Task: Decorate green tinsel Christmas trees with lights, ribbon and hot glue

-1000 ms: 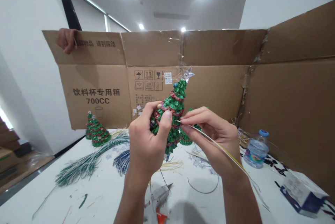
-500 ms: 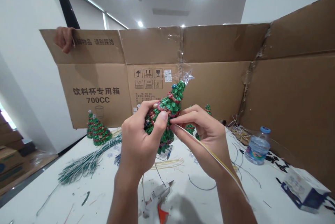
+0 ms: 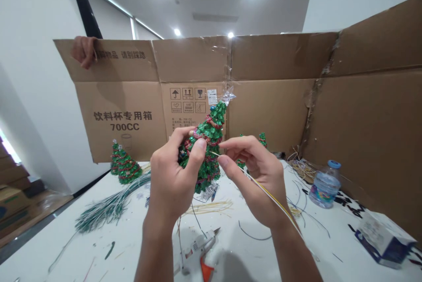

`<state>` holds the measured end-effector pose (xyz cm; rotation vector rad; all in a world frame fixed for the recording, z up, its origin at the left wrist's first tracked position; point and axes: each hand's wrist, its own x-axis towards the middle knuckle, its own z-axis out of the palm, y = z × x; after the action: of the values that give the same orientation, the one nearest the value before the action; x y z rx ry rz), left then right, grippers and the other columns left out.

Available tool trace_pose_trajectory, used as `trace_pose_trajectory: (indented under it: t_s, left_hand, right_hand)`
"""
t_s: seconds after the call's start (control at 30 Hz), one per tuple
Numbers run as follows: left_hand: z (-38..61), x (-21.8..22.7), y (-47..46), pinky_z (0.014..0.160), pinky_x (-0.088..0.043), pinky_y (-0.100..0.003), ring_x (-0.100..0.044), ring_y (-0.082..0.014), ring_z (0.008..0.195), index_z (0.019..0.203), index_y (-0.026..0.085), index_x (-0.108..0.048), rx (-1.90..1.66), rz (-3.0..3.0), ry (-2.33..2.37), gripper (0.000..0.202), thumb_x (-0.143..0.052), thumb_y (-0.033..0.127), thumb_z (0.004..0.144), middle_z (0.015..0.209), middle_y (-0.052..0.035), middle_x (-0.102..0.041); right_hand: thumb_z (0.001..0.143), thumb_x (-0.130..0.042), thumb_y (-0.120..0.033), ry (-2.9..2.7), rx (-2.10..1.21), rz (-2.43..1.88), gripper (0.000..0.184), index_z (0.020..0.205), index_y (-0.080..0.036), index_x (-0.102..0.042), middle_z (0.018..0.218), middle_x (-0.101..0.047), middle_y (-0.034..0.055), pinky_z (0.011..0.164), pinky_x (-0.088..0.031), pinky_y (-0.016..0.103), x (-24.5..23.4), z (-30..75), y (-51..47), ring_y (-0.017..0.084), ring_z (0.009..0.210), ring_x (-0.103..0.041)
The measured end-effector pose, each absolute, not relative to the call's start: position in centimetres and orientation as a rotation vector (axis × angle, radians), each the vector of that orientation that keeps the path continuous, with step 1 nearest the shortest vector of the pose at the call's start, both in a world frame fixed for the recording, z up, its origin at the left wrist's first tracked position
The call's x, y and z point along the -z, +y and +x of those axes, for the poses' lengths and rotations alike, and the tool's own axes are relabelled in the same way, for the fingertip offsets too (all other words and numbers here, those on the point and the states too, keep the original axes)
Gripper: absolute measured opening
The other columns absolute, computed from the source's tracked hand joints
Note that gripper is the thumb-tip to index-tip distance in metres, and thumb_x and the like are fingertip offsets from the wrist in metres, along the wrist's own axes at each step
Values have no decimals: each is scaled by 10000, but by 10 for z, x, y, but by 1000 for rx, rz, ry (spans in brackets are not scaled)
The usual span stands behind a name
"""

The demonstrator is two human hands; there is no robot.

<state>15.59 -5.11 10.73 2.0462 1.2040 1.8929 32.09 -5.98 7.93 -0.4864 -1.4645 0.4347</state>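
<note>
My left hand (image 3: 174, 176) is wrapped round a small green tinsel Christmas tree (image 3: 206, 146) with red garland and a clear star (image 3: 228, 95) on top, held up above the table. My right hand (image 3: 259, 172) pinches the end of a thin yellow-white wire strip (image 3: 273, 198) whose tip touches the tree's side. The strip trails back over my right wrist.
A white glue gun (image 3: 198, 249) lies on the white table below my hands. Bundles of green wire (image 3: 108, 205), finished small trees (image 3: 124, 167), a water bottle (image 3: 325, 187) and a small box (image 3: 382, 238) stand around. Cardboard walls (image 3: 280, 97) enclose the back; another person's hand (image 3: 84, 51) grips the top edge.
The tree and both hands have shifted a little left and down. My right fingers have drawn slightly back from the tree, still pinching the strip.
</note>
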Motion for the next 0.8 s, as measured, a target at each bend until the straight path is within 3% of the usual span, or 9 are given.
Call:
trace_pose_trajectory:
  t_s: [0.17, 0.3, 0.53, 0.8]
  left_hand:
    - [155, -106, -51, 772, -466, -314, -652, -165, 823, 1118, 254, -754, -1852, 2065, 1190, 241, -617, 442, 1052, 926, 43, -760]
    - [153, -104, -48, 792, -482, -309, -668, -167, 856, 1146, 259, -756, -1828, 2088, 1159, 250, -621, 452, 1062, 977, 39, -780]
    - [156, -104, -47, 804, -492, -308, -670, -160, 848, 1136, 259, -748, -1802, 2092, 1113, 227, -625, 436, 1063, 962, 44, -778]
    - [156, -103, -46, 820, -504, -320, -672, -164, 846, 1142, 259, -751, -1780, 2085, 1119, 246, -625, 454, 1064, 970, 39, -788]
  right_hand:
    - [906, -933, -187, -1336, -733, -375, 166, 903, -270, -789, 818, -748, -64, 679, -586, 158, -79, 324, -60, 69, 711, -691]
    - [961, -906, -260, -1331, -831, -329, 85, 1031, -302, -883, 937, -847, -15, 681, -629, 163, -81, 328, -60, 82, 731, -770]
    - [988, -867, -247, -1348, -566, -461, 43, 998, -281, -892, 914, -794, -20, 727, -602, 141, -82, 321, -58, 76, 814, -721]
    - [992, -876, -296, -1296, -833, -271, 58, 1043, -274, -859, 923, -841, 10, 688, -639, 199, -80, 325, -58, 117, 774, -777]
